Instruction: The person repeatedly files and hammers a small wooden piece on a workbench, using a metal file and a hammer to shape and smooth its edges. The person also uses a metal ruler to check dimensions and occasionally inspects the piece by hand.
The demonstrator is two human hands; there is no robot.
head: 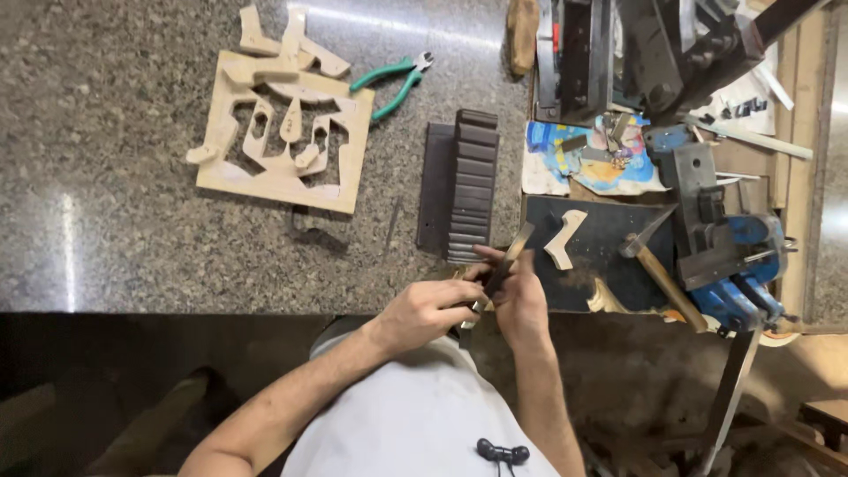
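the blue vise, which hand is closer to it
Right. The right hand is just left of the blue vise, beside the dark mat. The left hand lies farther left, beyond the right; both grip a thin dark strip.

Overhead view under bright indoor light; white glare streaks mark the polished granite counter (132,132) at its top edge and left side. The lower foreground below the counter lies in deep shadow. Focus is mostly sharp, with slight wide-angle bending toward the edges
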